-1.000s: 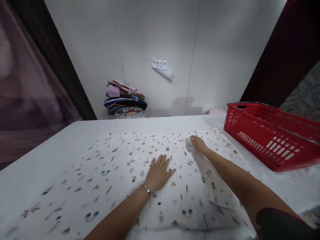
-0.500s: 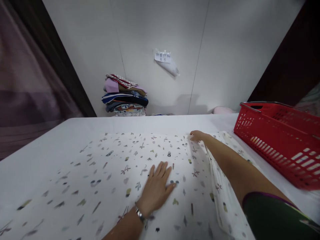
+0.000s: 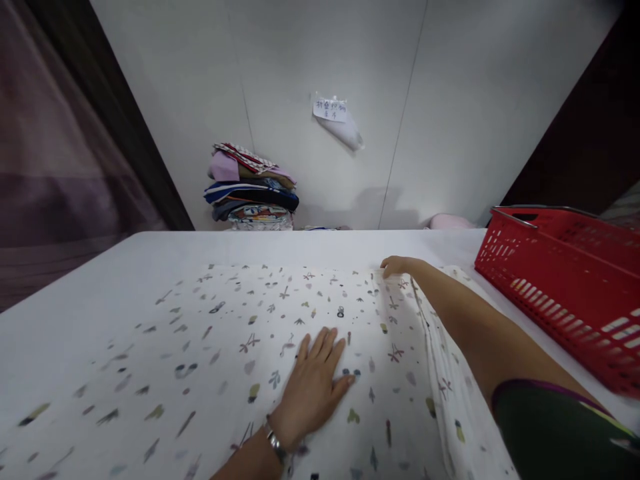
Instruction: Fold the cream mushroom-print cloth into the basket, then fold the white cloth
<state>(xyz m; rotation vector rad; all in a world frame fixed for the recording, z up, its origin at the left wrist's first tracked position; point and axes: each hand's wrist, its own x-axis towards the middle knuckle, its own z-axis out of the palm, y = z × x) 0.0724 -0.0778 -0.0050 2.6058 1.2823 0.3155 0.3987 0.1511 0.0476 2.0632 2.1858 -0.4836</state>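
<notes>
A white cloth (image 3: 210, 333) printed with small leaves and shapes lies spread on the white table (image 3: 310, 243). My left hand (image 3: 313, 387) rests flat on it near the middle, fingers apart, a bracelet on the wrist. My right hand (image 3: 397, 267) reaches to the cloth's far edge and touches a folded-over strip of fabric (image 3: 440, 360) that runs along the right side under my forearm. Whether those fingers pinch the edge or only press it I cannot tell.
A red plastic basket (image 3: 560, 287) stands on the table at the right. A stack of folded clothes (image 3: 250, 193) sits against the back wall, under a paper note (image 3: 330, 110). A dark curtain (image 3: 60, 147) hangs at the left.
My right hand slid along the fold from mid-cloth to the far edge. The left hand stayed flat on the cloth. The view shifted forward, so the basket sits further right.
</notes>
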